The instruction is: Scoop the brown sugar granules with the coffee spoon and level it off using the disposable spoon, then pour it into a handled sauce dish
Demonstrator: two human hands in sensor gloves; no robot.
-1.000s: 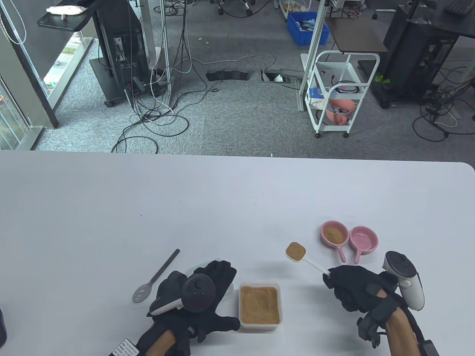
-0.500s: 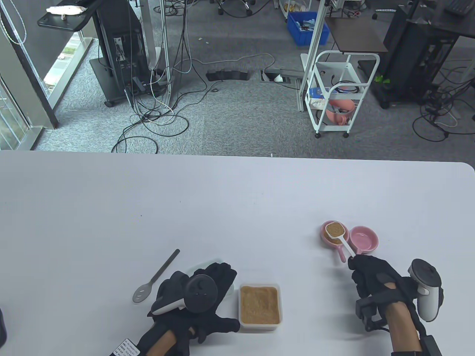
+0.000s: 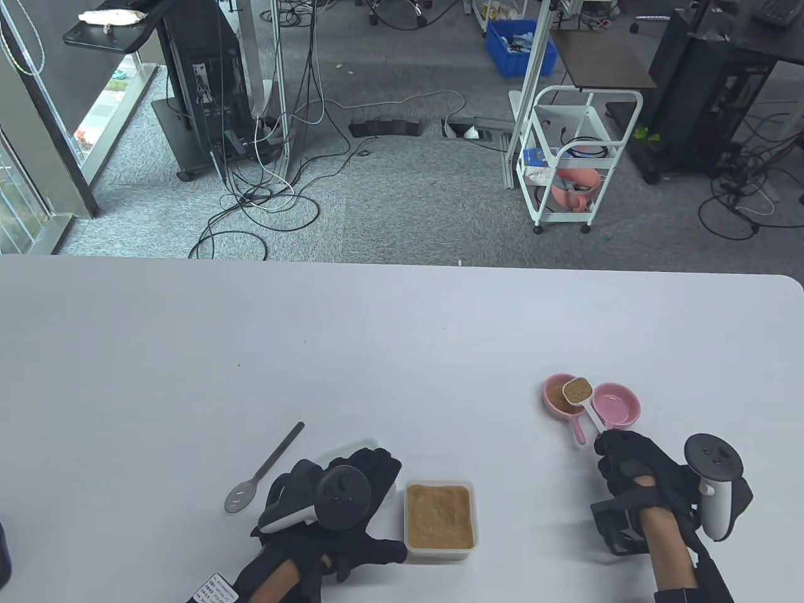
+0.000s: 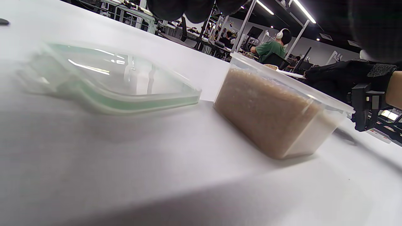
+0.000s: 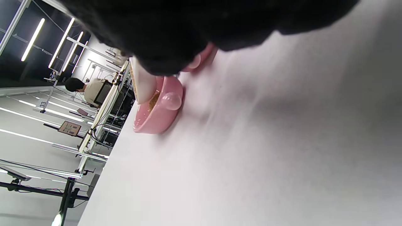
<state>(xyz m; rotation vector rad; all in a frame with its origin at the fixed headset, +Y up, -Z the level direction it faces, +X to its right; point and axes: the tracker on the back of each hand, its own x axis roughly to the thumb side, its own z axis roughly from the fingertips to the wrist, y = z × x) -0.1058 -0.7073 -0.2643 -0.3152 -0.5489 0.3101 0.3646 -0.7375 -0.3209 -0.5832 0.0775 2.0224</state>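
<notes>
Near the worktop's right front, the right hand (image 3: 631, 468) pinches the white coffee spoon (image 3: 583, 400) (bowl full of brown sugar) over the sugar-holding pink sauce dish (image 3: 555, 396); the left hand (image 3: 342, 496) lies spread beside the sugar tub (image 3: 439, 519).

White table (image 3: 402, 352): sugar tub (image 3: 439, 521), lid (image 4: 110, 81), perhaps slotted spoon (image 3: 264, 468), two dishes (image 3: 619, 405).

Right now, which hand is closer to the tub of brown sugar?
Left. The left hand rests right beside the tub of brown sugar, thumb at its rim; the right hand holds the coffee spoon off to the tub's right.
</notes>
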